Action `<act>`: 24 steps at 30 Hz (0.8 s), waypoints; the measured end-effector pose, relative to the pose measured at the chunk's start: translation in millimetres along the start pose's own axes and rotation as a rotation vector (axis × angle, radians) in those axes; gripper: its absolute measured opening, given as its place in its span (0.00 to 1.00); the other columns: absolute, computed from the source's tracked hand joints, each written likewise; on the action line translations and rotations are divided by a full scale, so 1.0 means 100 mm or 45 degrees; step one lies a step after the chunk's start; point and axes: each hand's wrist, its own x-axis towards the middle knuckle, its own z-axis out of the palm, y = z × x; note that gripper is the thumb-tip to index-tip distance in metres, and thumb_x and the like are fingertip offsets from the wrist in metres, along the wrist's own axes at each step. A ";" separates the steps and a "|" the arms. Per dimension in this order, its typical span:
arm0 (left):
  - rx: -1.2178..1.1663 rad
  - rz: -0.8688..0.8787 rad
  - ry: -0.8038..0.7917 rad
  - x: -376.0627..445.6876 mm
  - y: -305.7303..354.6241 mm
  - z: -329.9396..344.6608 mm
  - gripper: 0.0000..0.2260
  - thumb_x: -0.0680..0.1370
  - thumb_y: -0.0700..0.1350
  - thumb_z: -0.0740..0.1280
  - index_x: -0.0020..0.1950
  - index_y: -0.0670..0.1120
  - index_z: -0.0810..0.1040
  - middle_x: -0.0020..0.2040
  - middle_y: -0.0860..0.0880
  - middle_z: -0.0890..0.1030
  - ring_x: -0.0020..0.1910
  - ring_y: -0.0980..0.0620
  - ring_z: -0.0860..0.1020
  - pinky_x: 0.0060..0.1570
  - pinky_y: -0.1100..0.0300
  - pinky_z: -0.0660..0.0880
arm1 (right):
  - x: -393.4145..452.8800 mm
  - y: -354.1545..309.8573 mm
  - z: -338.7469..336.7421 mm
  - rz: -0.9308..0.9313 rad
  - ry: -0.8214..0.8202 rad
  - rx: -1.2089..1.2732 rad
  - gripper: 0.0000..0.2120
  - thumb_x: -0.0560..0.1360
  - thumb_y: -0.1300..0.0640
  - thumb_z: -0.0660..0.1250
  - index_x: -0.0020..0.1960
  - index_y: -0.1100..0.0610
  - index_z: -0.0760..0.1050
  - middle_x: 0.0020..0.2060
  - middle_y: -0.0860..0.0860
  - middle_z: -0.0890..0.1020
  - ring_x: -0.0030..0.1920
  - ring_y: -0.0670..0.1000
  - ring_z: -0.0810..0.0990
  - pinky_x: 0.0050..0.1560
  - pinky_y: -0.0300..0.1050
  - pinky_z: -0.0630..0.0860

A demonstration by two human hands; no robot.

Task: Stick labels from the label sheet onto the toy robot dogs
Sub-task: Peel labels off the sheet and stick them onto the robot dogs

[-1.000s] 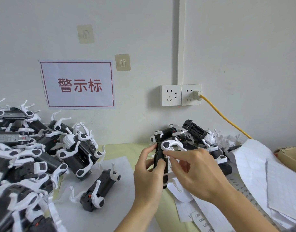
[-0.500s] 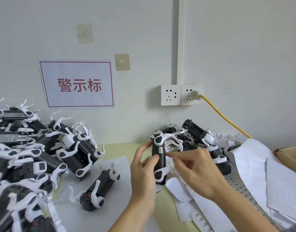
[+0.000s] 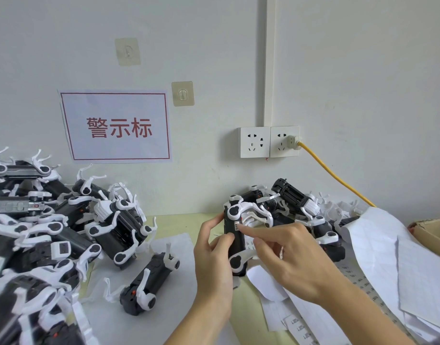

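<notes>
Near the middle of the table (image 3: 179,217), just right of centre, the left hand (image 3: 214,255) grips a black toy dog (image 3: 235,245) upright, thumb and fingers curled round its body, with its white legs sticking out to the right. Beside it the right hand (image 3: 296,260) reaches in from the right with its forefinger stretched out, the tip pressing a small white label (image 3: 237,224) onto the upper side of the dog; the other fingers are loosely bent and hold nothing that can be seen. Under and to the right of both hands lie label sheets (image 3: 298,322) with small printed stickers, and more white backing paper (image 3: 378,247) is heaped further right, next to a cardboard box (image 3: 433,232) at the edge. Behind the hands, against the wall, sits a small heap of dogs (image 3: 293,202). On the left a much larger pile of dogs (image 3: 39,227) covers the table, and one single dog (image 3: 149,285) lies apart on a white sheet near the left hand. On the far wall hang a paper sign (image 3: 117,125) with red characters and a double socket (image 3: 268,141) with a yellow cable (image 3: 336,175) plugged in
</notes>
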 end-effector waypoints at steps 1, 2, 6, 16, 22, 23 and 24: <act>-0.002 -0.001 0.007 0.00 0.00 0.00 0.17 0.79 0.37 0.63 0.51 0.60 0.83 0.42 0.39 0.85 0.34 0.47 0.81 0.38 0.51 0.75 | 0.01 -0.01 -0.01 -0.006 -0.011 -0.008 0.18 0.78 0.51 0.58 0.63 0.39 0.80 0.27 0.55 0.71 0.30 0.54 0.68 0.36 0.48 0.71; -0.006 -0.002 0.015 0.01 0.00 0.00 0.17 0.79 0.37 0.63 0.51 0.60 0.83 0.42 0.40 0.85 0.35 0.46 0.81 0.38 0.51 0.75 | 0.01 -0.02 -0.01 -0.020 -0.024 -0.008 0.18 0.78 0.50 0.58 0.61 0.37 0.81 0.27 0.55 0.72 0.30 0.54 0.68 0.36 0.48 0.71; -0.027 -0.013 0.067 0.04 -0.01 -0.02 0.17 0.79 0.38 0.63 0.50 0.61 0.83 0.39 0.43 0.84 0.33 0.46 0.79 0.35 0.54 0.71 | 0.01 -0.04 -0.02 -0.080 -0.057 -0.006 0.17 0.79 0.54 0.62 0.46 0.33 0.83 0.30 0.58 0.78 0.30 0.54 0.70 0.36 0.46 0.72; 0.016 0.093 0.004 0.00 0.01 -0.01 0.19 0.79 0.36 0.62 0.51 0.60 0.82 0.46 0.31 0.80 0.36 0.45 0.75 0.31 0.59 0.66 | -0.01 -0.07 0.03 -0.006 -0.055 -0.041 0.22 0.78 0.48 0.55 0.70 0.36 0.73 0.32 0.47 0.78 0.37 0.48 0.78 0.44 0.43 0.75; 0.001 0.092 0.020 0.01 0.00 -0.03 0.19 0.79 0.35 0.62 0.50 0.59 0.82 0.40 0.34 0.79 0.33 0.47 0.73 0.26 0.62 0.65 | 0.00 -0.05 0.05 0.009 -0.078 -0.045 0.26 0.73 0.52 0.55 0.67 0.38 0.76 0.33 0.50 0.79 0.37 0.51 0.76 0.44 0.47 0.77; 0.005 0.091 0.022 0.01 0.00 -0.03 0.19 0.78 0.35 0.62 0.51 0.60 0.82 0.41 0.33 0.79 0.33 0.47 0.73 0.26 0.62 0.65 | 0.00 -0.05 0.05 0.010 -0.079 -0.044 0.26 0.73 0.53 0.55 0.67 0.38 0.76 0.33 0.48 0.79 0.38 0.51 0.77 0.43 0.46 0.77; 0.007 0.091 0.025 0.00 0.01 -0.02 0.19 0.78 0.35 0.62 0.51 0.60 0.82 0.43 0.32 0.80 0.34 0.46 0.74 0.27 0.62 0.66 | 0.00 -0.04 0.05 0.008 -0.075 -0.047 0.26 0.72 0.54 0.56 0.66 0.39 0.77 0.34 0.46 0.80 0.38 0.50 0.77 0.42 0.44 0.76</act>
